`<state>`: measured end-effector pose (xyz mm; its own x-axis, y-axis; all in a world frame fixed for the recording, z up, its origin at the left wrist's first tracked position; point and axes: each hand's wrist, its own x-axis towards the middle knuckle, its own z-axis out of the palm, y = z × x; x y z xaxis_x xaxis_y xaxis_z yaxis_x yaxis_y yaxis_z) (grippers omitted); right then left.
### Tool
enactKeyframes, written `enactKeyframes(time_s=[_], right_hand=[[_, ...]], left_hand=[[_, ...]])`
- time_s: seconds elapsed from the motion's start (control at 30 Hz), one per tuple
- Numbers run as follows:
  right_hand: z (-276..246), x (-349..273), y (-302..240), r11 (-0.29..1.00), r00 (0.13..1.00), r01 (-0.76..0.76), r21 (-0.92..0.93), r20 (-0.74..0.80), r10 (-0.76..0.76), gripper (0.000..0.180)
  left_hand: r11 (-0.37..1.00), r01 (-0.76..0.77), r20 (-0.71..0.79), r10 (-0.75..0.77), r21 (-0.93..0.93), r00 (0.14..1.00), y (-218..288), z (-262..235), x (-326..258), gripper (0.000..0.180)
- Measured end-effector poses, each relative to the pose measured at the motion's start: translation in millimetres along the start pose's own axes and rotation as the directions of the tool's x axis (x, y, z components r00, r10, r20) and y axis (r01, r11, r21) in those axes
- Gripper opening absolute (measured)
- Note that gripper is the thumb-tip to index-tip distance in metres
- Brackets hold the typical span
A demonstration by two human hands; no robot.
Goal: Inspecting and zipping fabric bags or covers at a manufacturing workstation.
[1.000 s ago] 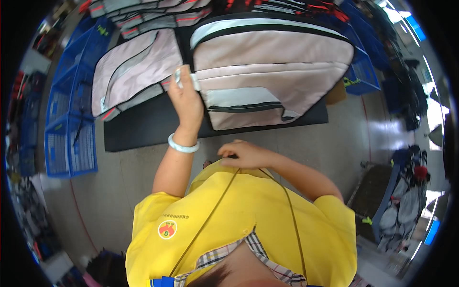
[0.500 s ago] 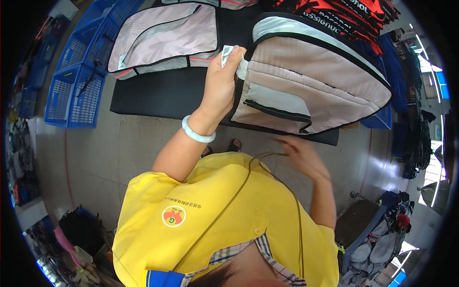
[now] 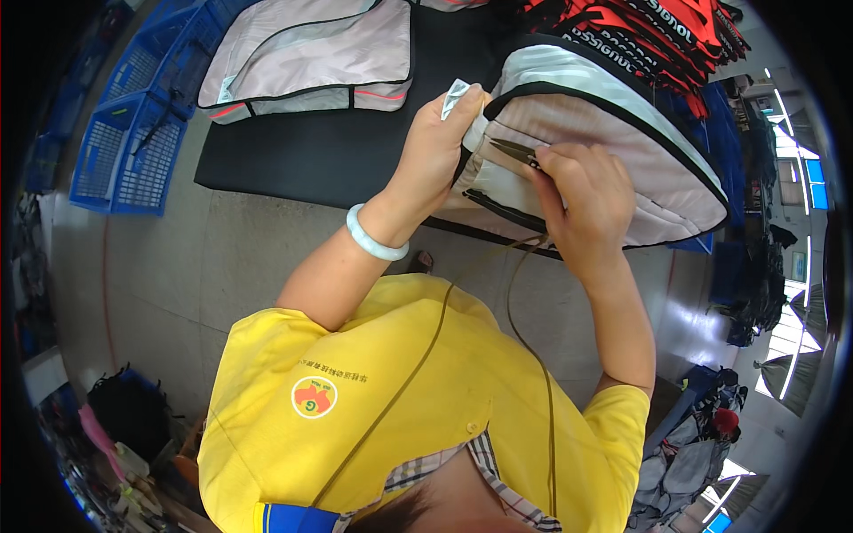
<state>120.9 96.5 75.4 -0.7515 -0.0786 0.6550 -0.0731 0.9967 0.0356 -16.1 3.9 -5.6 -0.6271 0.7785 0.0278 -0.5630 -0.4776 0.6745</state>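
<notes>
- Two pale pink bags: one (image 3: 613, 151) in hand, one (image 3: 311, 53) lying flat.
- One black desk (image 3: 355, 151).
- One pair of thread snips (image 3: 515, 151).
- Two blue crates (image 3: 133, 151), (image 3: 133, 67).
- One pale bangle (image 3: 373, 240).

One head-worn fisheye looks steeply down, close over the black worktable (image 3: 355, 151) and yellow shirt (image 3: 426, 400).
</notes>
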Motion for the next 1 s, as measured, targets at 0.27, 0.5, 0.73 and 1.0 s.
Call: enactKeyframes(time_s=[0.27, 0.5, 0.73, 1.0], right_hand=[[3.6, 5.0, -4.7, 0.998, 0.999, 0.004, -0.055, 0.052, -0.001, 0.019], [4.4, 5.8, -5.3, 1.000, 0.999, -0.017, -0.017, 0.040, 0.018, 0.019], [4.7, 4.5, -8.9, 0.998, 0.999, -0.011, -0.056, 0.053, 0.014, 0.019], [-7.8, -1.9, -5.0, 0.994, 0.994, -0.095, 0.055, 0.068, 0.091, 0.019]], left_hand=[[0.999, 0.033, 0.017, -0.033, -0.031, 0.999, -0.7, -0.6, 0.0, 0.029], [0.999, 0.032, 0.028, -0.031, -0.036, 0.999, -1.9, -1.9, -1.1, 0.029], [0.999, 0.038, 0.036, -0.036, -0.035, 0.999, -3.2, -3.9, -2.6, 0.029], [1.000, 0.019, 0.008, -0.019, -0.005, 1.000, -4.1, -3.2, 1.4, 0.027]])
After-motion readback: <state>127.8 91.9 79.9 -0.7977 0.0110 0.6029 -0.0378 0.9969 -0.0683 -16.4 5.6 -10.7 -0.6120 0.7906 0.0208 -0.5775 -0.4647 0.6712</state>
